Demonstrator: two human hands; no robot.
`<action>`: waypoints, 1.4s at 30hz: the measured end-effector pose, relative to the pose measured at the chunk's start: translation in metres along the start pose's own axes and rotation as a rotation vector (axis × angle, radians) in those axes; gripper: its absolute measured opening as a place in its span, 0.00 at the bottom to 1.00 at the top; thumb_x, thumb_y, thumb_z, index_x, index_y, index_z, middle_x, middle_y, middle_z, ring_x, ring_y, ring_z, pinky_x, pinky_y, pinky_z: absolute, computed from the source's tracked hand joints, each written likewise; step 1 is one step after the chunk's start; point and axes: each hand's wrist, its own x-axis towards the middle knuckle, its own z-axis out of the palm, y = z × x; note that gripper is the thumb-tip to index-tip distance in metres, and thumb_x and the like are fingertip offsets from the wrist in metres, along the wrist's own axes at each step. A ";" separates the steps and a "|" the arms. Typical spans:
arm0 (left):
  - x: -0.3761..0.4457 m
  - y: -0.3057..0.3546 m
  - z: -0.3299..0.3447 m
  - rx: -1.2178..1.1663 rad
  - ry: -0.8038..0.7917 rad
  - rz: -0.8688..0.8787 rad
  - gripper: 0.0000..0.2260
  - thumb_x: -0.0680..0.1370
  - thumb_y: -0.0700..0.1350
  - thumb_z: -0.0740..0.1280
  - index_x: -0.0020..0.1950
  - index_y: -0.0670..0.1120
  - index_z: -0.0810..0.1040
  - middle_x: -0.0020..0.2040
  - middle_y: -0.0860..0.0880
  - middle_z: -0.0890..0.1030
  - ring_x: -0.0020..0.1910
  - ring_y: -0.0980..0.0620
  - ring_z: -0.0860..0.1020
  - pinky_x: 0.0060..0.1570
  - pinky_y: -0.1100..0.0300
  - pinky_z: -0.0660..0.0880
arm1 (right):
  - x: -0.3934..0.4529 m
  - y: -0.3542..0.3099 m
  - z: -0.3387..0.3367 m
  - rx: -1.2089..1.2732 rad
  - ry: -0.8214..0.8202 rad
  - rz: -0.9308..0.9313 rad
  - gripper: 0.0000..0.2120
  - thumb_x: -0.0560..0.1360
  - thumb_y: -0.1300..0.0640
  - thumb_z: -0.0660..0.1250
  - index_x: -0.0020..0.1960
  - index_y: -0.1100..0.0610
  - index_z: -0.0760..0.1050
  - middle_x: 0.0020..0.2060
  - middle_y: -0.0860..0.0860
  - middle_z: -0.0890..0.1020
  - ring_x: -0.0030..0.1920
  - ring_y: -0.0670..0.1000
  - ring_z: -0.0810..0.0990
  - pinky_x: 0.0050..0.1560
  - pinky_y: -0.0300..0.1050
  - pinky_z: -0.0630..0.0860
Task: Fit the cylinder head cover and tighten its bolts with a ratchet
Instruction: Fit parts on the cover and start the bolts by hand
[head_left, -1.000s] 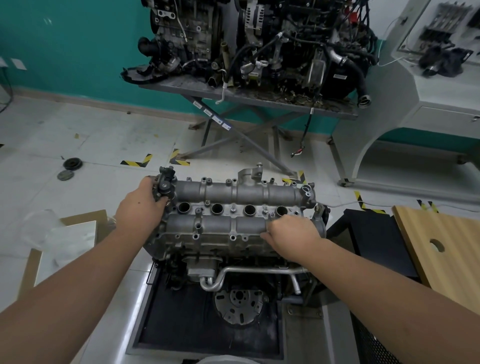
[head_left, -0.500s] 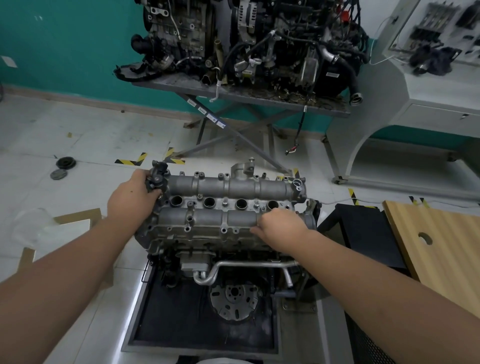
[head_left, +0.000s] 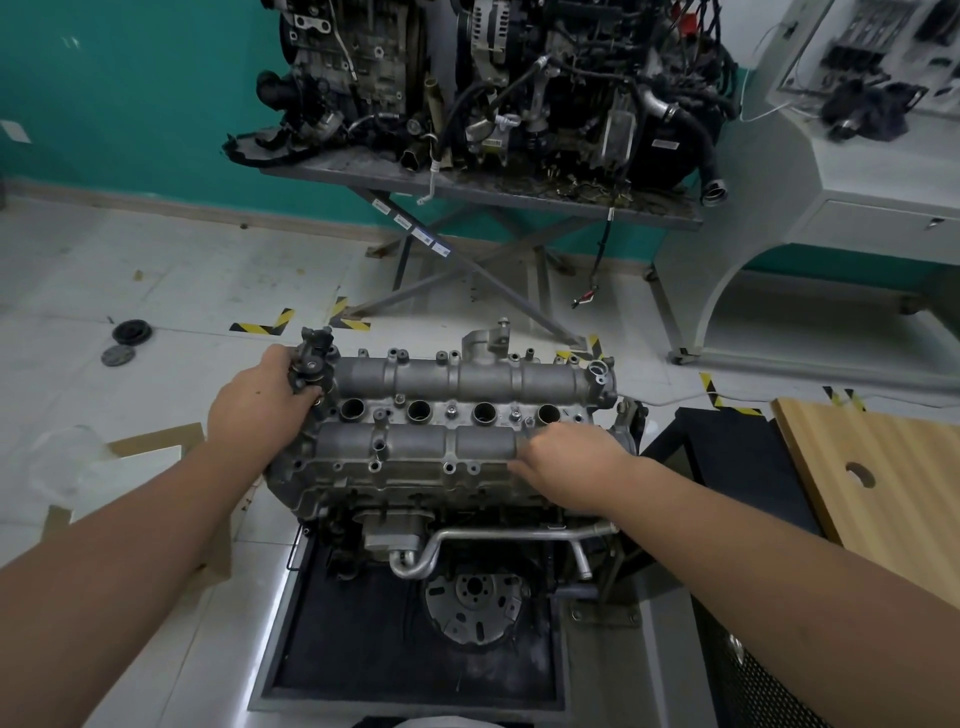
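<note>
While the cylinder head cover already sits on top of the engine over the black tray, both hands are on it: the left hand has its grip curled round the cover's left end, the right hand lies on the near right edge, its finger position hidden. Seating looks underway; no ratchet is visible, so bolt tightening seems entirely ahead.
</note>
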 end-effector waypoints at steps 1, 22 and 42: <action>0.000 0.000 0.000 -0.003 0.002 0.000 0.17 0.78 0.51 0.70 0.63 0.48 0.71 0.41 0.47 0.75 0.40 0.41 0.74 0.39 0.51 0.71 | -0.001 0.001 0.001 -0.003 0.021 -0.011 0.19 0.84 0.44 0.54 0.56 0.57 0.77 0.50 0.53 0.80 0.48 0.56 0.80 0.45 0.51 0.79; -0.003 -0.009 0.001 -0.027 0.013 0.011 0.18 0.77 0.53 0.70 0.64 0.49 0.72 0.52 0.41 0.82 0.50 0.36 0.79 0.41 0.51 0.71 | -0.003 0.008 0.022 0.229 0.192 -0.025 0.20 0.82 0.44 0.59 0.41 0.56 0.78 0.37 0.50 0.81 0.41 0.52 0.79 0.55 0.49 0.75; -0.006 -0.013 -0.010 -0.090 -0.043 -0.051 0.34 0.71 0.65 0.73 0.68 0.49 0.69 0.55 0.41 0.81 0.47 0.41 0.78 0.38 0.53 0.72 | -0.006 0.006 0.001 0.001 -0.020 -0.094 0.25 0.75 0.35 0.65 0.62 0.52 0.72 0.53 0.51 0.80 0.53 0.56 0.80 0.46 0.50 0.76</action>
